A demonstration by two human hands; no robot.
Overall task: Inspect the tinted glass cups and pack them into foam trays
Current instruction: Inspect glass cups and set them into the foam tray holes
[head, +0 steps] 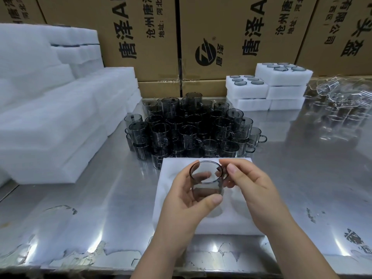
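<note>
A grey tinted glass cup is held upright just above a white foam tray lying on the steel table. My left hand wraps the cup's body from the left, thumb across its front. My right hand pinches the cup's rim and small handle on the right side. The tray's round pockets are mostly hidden under my hands; those I can see hold nothing. Behind the tray stands a dense pile of several tinted cups, stacked in layers.
Tall stacks of white foam fill the left side. At the back right sit filled foam trays in a stack. Clear glass cups lie at the far right. Cardboard boxes form a wall behind the steel table.
</note>
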